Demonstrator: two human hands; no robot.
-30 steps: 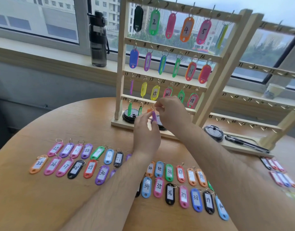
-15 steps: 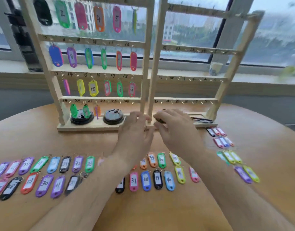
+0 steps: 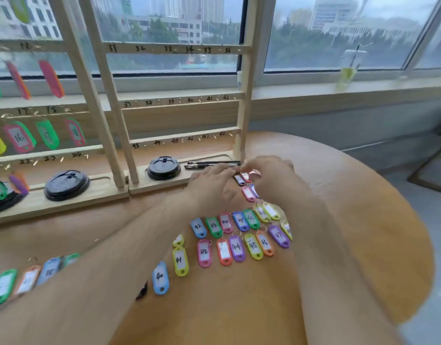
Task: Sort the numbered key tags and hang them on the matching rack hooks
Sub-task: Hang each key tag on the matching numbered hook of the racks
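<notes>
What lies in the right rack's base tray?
A black lid and black pens lie in the tray. The left hand covers part of the pens and the tray's near right corner, so that part is unseen.

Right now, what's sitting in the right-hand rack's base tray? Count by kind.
black cup lid: 1
black pens: 2
Total: 3
</notes>
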